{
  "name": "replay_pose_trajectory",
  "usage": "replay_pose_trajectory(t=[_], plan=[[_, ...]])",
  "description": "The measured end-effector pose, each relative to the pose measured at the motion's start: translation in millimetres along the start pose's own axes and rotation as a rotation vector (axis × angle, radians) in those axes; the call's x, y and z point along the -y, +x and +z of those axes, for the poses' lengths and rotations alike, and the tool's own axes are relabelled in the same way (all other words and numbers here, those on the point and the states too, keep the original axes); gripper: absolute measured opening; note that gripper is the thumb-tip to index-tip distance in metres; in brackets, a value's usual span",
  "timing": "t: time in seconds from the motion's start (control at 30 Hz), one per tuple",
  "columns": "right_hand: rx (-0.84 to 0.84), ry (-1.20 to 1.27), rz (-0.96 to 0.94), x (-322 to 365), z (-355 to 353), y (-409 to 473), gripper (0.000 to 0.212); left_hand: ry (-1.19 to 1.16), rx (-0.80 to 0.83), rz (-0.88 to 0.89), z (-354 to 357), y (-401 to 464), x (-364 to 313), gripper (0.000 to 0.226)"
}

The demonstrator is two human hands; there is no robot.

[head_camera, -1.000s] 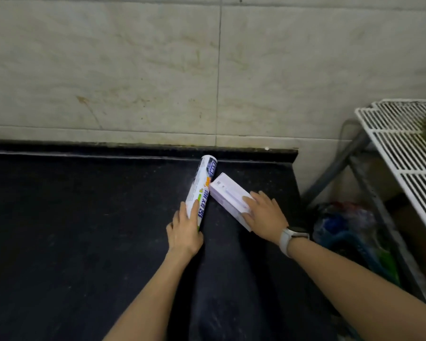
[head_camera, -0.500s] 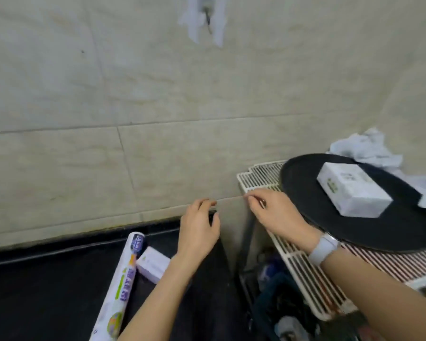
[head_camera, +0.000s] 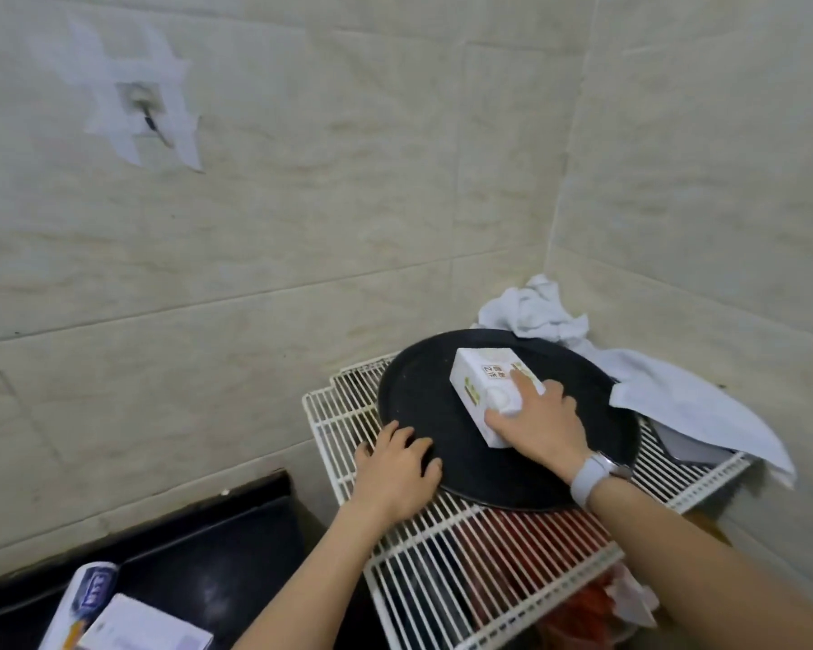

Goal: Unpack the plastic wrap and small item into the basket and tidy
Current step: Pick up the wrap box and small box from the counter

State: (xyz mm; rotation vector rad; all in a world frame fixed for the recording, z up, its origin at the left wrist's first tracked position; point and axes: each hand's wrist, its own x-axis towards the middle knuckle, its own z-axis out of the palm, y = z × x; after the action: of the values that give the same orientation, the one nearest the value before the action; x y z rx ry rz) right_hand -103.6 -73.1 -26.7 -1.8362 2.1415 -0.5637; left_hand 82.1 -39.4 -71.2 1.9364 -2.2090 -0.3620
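Note:
A white carton (head_camera: 482,386) lies on a round black tray (head_camera: 423,396) that sits on a white wire rack (head_camera: 461,570). My right hand (head_camera: 538,426), with a watch on the wrist, is closed over the carton's near end. My left hand (head_camera: 395,466) rests on the tray's near left rim with fingers curled over the edge. At the bottom left, the plastic wrap roll (head_camera: 82,607) and a small white box (head_camera: 146,628) lie on the black counter (head_camera: 207,560), away from both hands.
A crumpled white cloth (head_camera: 667,391) drapes over the rack's far right corner, over a grey object (head_camera: 686,445). Tiled walls meet in a corner behind the rack. Taped paper (head_camera: 137,98) hangs on the left wall. Red and dark items show below the rack.
My view has swung right and up from the counter. Both hands left the roll and small box, reached across to the rack, and now rest on the tray and the carton.

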Motion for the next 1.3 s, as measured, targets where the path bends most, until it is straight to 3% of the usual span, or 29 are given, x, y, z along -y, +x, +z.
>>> replay_pose_trajectory(t=[0.13,0.27,0.4,0.53,0.67,0.87,1.1,1.3], plan=[[0.017,0.457,-0.025,5,-14,-8,0.051,-0.093,-0.11,0.049,-8,-7,5,0.042],[0.092,0.627,-0.263,41,-22,-38,0.045,-0.433,-0.518,0.039,-28,-41,25,0.033],[0.262,0.511,-0.555,102,-17,-76,0.038,-0.66,-0.899,-0.237,-51,-101,81,0.03],[0.482,0.074,-0.778,171,25,-125,0.059,-0.686,-1.038,-0.486,-57,-172,149,0.029],[0.711,-0.221,-1.002,218,105,-192,0.06,-0.617,-1.02,-0.651,-37,-246,198,0.027],[0.864,-0.221,-1.011,189,213,-263,0.065,-0.575,-0.842,-0.888,18,-328,238,0.027],[0.824,-0.22,-1.104,130,271,-273,0.076,-0.599,-0.67,-0.963,62,-363,255,0.025],[0.528,-0.068,-1.057,161,289,-252,0.042,-0.547,-0.508,-0.914,71,-333,274,0.031]])
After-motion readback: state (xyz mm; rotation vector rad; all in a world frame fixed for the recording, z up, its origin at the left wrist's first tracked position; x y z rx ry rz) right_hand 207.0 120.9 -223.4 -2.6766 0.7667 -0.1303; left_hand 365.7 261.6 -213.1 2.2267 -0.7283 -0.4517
